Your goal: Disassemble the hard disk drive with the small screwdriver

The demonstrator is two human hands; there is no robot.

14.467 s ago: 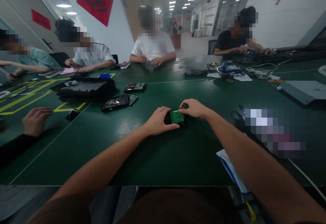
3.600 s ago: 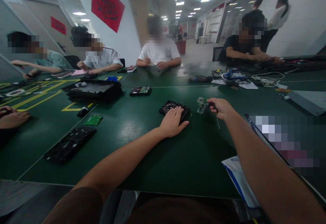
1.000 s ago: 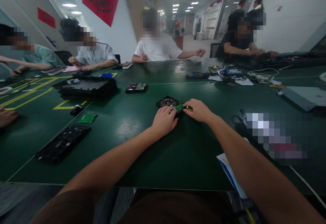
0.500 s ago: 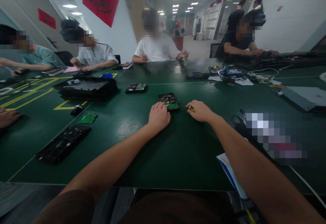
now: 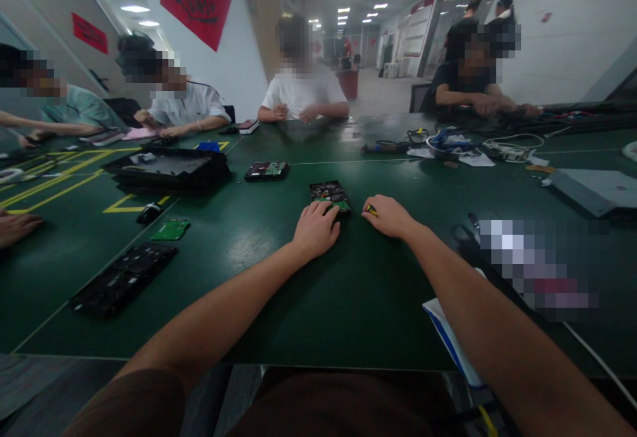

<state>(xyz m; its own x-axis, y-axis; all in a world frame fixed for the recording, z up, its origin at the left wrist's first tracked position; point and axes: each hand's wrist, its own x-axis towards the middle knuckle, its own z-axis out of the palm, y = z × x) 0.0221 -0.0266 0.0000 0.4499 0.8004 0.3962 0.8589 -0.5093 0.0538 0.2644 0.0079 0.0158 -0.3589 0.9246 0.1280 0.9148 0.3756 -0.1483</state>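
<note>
In the head view, a hard drive (image 5: 326, 191) with its green circuit board showing lies on the green table. My left hand (image 5: 317, 230) is at its near edge, with bent fingers gripping the corner by the board. A little to the right, my right hand (image 5: 391, 217) is closed around a small screwdriver (image 5: 371, 210) with a yellow and black handle. Most of the tool is hidden by the fingers, and it is apart from the drive. Another hard drive (image 5: 267, 170) lies farther back, to the left.
On the left are a loose green circuit board (image 5: 170, 229), a black plastic bracket (image 5: 124, 278), a mouse (image 5: 149, 213) and stacked black trays (image 5: 166, 170). Cables (image 5: 450, 142) and a grey metal case (image 5: 592, 190) lie to the right. Several people sit around the table.
My left hand has shifted slightly right and toward me, showing more of the drive. Its thumb is farther out. My right hand has barely moved and keeps the screwdriver.
</note>
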